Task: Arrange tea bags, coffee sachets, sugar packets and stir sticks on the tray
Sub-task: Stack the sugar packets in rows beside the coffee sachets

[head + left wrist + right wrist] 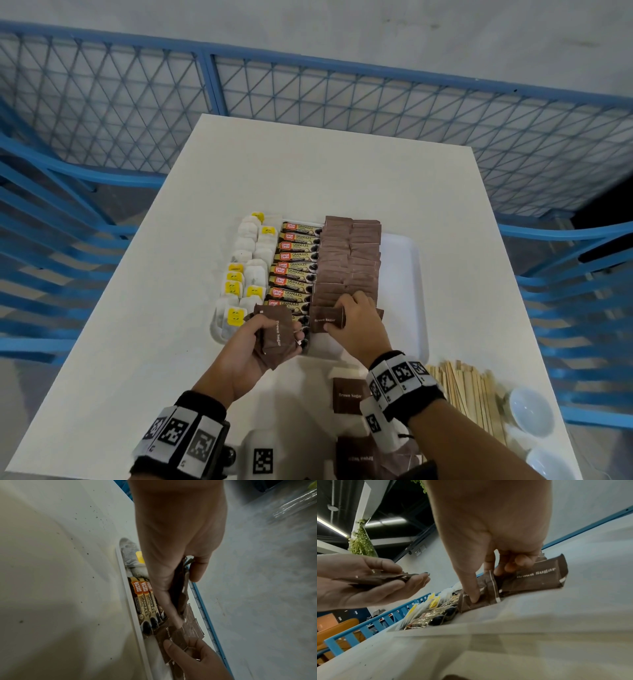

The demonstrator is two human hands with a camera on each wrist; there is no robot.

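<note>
A white tray (pixel 407 274) holds white tea bags (pixel 246 260) at its left, a column of coffee sachets (pixel 296 265) in the middle and rows of brown sugar packets (pixel 349 260) to their right. My left hand (pixel 260 337) grips a small stack of brown sugar packets (pixel 277 334) over the tray's near edge. My right hand (pixel 356 317) pinches one brown sugar packet (pixel 325 319) flat at the near end of the sugar rows, thumb (pixel 472 592) on its front edge. Wooden stir sticks (pixel 466 387) lie on the table at the near right.
Loose sugar packets (pixel 349 394) lie on the white table (pixel 308 178) near my right wrist. Two white cups (pixel 529 411) stand at the near right corner. A blue mesh fence (pixel 308 85) surrounds the table. The tray's right strip is bare.
</note>
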